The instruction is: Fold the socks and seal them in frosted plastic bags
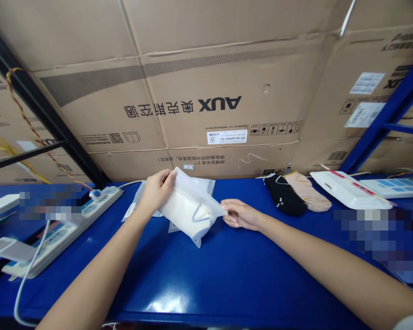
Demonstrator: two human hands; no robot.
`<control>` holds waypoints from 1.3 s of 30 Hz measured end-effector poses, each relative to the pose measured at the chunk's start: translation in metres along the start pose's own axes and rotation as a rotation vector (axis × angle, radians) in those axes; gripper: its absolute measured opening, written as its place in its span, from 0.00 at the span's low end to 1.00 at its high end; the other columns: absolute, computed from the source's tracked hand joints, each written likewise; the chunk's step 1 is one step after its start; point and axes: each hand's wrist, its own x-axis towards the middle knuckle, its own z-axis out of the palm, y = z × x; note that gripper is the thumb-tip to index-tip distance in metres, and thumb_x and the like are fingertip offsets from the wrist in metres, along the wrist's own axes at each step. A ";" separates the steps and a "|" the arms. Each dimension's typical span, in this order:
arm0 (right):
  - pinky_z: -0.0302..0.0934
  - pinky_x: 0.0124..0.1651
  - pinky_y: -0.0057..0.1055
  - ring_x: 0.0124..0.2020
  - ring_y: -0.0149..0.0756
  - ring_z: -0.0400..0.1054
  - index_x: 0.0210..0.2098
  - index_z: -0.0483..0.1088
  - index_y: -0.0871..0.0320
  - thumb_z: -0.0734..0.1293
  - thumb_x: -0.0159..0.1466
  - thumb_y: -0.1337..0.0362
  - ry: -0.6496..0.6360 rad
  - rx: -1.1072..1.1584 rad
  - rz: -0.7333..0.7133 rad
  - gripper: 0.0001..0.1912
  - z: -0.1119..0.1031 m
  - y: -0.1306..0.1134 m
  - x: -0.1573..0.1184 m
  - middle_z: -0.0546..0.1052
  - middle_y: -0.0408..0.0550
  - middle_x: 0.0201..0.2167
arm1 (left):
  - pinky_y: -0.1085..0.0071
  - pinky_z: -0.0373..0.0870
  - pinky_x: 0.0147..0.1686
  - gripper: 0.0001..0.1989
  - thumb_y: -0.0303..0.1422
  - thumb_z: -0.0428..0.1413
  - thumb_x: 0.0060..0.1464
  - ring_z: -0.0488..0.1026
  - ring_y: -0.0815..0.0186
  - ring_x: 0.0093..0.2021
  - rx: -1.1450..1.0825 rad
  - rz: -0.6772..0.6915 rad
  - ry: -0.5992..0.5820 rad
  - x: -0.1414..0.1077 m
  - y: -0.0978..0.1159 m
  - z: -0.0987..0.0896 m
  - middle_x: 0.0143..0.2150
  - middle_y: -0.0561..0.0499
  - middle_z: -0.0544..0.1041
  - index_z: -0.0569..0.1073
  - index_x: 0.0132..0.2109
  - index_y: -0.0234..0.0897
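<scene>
Between my two hands a frosted plastic bag (187, 185) is stretched above the blue tabletop, tilted. Inside it shows a rolled cream-white sock (184, 211) with a dark line on it. My left hand (159, 187) pinches the bag's upper left corner between thumb and fingers. At the opposite corner, on the right, my right hand (240, 214) grips the bag's edge with curled fingers. Behind and below the held bag lie more translucent bags (206, 184), partly hidden. To the right of my right hand rest a black sock (285, 195) and a beige-pink sock (309, 191), side by side.
A white power strip (67, 233) with plugs and cables runs along the left of the blue table (227, 284). A white foam tray (351, 190) with a red-and-white stick (356, 184) lies at the right. Large cardboard boxes (179, 82) stand behind, between rack posts.
</scene>
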 end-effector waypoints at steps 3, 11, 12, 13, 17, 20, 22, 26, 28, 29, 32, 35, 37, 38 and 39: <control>0.46 0.17 0.24 0.14 0.25 0.57 0.25 0.61 0.57 0.70 0.60 0.52 0.024 -0.005 -0.045 0.18 0.001 0.005 0.002 0.63 0.35 0.14 | 0.72 0.52 0.25 0.20 0.41 0.46 0.63 0.58 0.70 0.23 0.112 0.113 0.079 -0.001 0.009 -0.014 0.20 0.57 0.59 0.56 0.24 0.39; 0.58 0.24 0.26 0.20 0.29 0.65 0.26 0.67 0.60 0.70 0.61 0.53 0.103 -0.018 -0.009 0.17 -0.001 0.009 0.003 0.70 0.42 0.19 | 0.68 0.64 0.36 0.12 0.35 0.45 0.65 0.73 0.61 0.36 0.666 0.313 0.543 -0.010 -0.021 -0.063 0.33 0.45 0.77 0.72 0.40 0.36; 0.58 0.24 0.26 0.20 0.29 0.66 0.26 0.68 0.60 0.70 0.61 0.53 0.107 -0.018 -0.006 0.17 -0.001 0.009 0.003 0.70 0.42 0.19 | 0.67 0.66 0.38 0.12 0.35 0.46 0.65 0.74 0.59 0.38 0.693 0.341 0.479 -0.016 -0.031 -0.063 0.35 0.44 0.78 0.73 0.40 0.37; 0.58 0.24 0.26 0.20 0.29 0.66 0.27 0.67 0.60 0.71 0.61 0.53 0.110 -0.018 -0.007 0.17 -0.001 0.009 0.003 0.71 0.42 0.19 | 0.66 0.67 0.40 0.13 0.36 0.46 0.65 0.75 0.58 0.41 0.699 0.370 0.370 -0.024 -0.042 -0.062 0.39 0.43 0.79 0.74 0.41 0.38; 0.58 0.24 0.26 0.21 0.29 0.66 0.27 0.68 0.60 0.71 0.60 0.53 0.105 -0.034 -0.012 0.17 -0.001 0.009 0.004 0.71 0.43 0.20 | 0.56 0.66 0.56 0.27 0.50 0.50 0.60 0.68 0.48 0.60 0.667 0.410 -0.183 -0.059 -0.081 -0.044 0.60 0.40 0.72 0.71 0.59 0.39; 0.58 0.24 0.26 0.21 0.29 0.66 0.27 0.67 0.60 0.71 0.60 0.53 0.111 -0.037 -0.015 0.17 -0.001 0.009 0.004 0.71 0.43 0.20 | 0.44 0.57 0.61 0.39 0.57 0.51 0.56 0.56 0.39 0.67 0.721 0.209 -0.263 -0.072 -0.097 -0.037 0.69 0.39 0.60 0.61 0.68 0.43; 0.58 0.24 0.26 0.21 0.29 0.66 0.27 0.67 0.60 0.71 0.60 0.53 0.114 -0.036 -0.020 0.17 -0.002 0.010 0.005 0.71 0.43 0.20 | 0.44 0.55 0.62 0.35 0.55 0.47 0.59 0.54 0.41 0.69 0.706 0.175 -0.342 -0.069 -0.103 -0.039 0.71 0.41 0.56 0.61 0.68 0.46; 0.59 0.25 0.26 0.21 0.29 0.66 0.27 0.67 0.60 0.71 0.60 0.54 0.116 -0.033 -0.024 0.16 -0.001 0.010 0.004 0.72 0.43 0.21 | 0.51 0.54 0.65 0.30 0.50 0.43 0.63 0.55 0.48 0.69 0.633 0.220 -0.486 -0.048 -0.107 -0.055 0.71 0.44 0.56 0.63 0.67 0.45; 0.59 0.25 0.26 0.21 0.29 0.66 0.27 0.67 0.60 0.71 0.59 0.53 0.116 -0.037 -0.029 0.16 0.000 0.011 0.004 0.72 0.43 0.21 | 0.52 0.54 0.65 0.28 0.47 0.43 0.64 0.55 0.51 0.70 0.620 0.222 -0.542 -0.040 -0.107 -0.062 0.71 0.46 0.56 0.63 0.67 0.45; 0.59 0.25 0.27 0.22 0.29 0.67 0.27 0.67 0.59 0.71 0.59 0.53 0.116 -0.046 -0.029 0.16 0.001 0.012 0.004 0.72 0.43 0.22 | 0.52 0.54 0.65 0.28 0.45 0.44 0.63 0.54 0.52 0.70 0.620 0.222 -0.569 -0.038 -0.107 -0.064 0.71 0.47 0.56 0.63 0.67 0.45; 0.63 0.29 0.30 0.24 0.32 0.69 0.28 0.67 0.58 0.69 0.60 0.52 0.169 -0.160 -0.023 0.16 -0.001 0.010 0.004 0.73 0.44 0.23 | 0.49 0.52 0.66 0.29 0.38 0.49 0.58 0.52 0.50 0.70 0.653 0.222 -0.630 -0.037 -0.103 -0.066 0.71 0.47 0.55 0.64 0.67 0.46; 0.66 0.37 0.36 0.29 0.35 0.70 0.29 0.66 0.57 0.64 0.63 0.56 0.369 -0.581 -0.109 0.12 -0.009 -0.004 0.000 0.74 0.47 0.28 | 0.42 0.50 0.65 0.32 0.34 0.53 0.50 0.52 0.44 0.70 0.697 0.237 -0.595 -0.040 -0.089 -0.061 0.71 0.46 0.56 0.67 0.65 0.46; 0.64 0.46 0.38 0.39 0.39 0.70 0.32 0.68 0.57 0.63 0.63 0.62 0.511 -1.086 -0.268 0.06 -0.018 -0.020 -0.007 0.75 0.50 0.36 | 0.43 0.51 0.65 0.29 0.34 0.52 0.51 0.54 0.44 0.69 0.667 0.290 -0.509 -0.042 -0.073 -0.052 0.70 0.44 0.59 0.71 0.62 0.43; 0.62 0.52 0.40 0.45 0.42 0.69 0.34 0.69 0.57 0.63 0.62 0.64 0.555 -1.346 -0.300 0.04 -0.023 -0.030 -0.012 0.74 0.52 0.40 | 0.46 0.53 0.65 0.26 0.35 0.51 0.54 0.58 0.46 0.68 0.627 0.319 -0.464 -0.043 -0.064 -0.046 0.68 0.43 0.62 0.72 0.60 0.41; 0.60 0.53 0.42 0.48 0.46 0.68 0.36 0.69 0.57 0.62 0.62 0.65 0.631 -1.563 -0.264 0.05 -0.029 -0.039 -0.017 0.74 0.54 0.42 | 0.50 0.57 0.64 0.24 0.36 0.49 0.57 0.62 0.48 0.65 0.574 0.336 -0.435 -0.045 -0.055 -0.039 0.66 0.41 0.66 0.73 0.59 0.38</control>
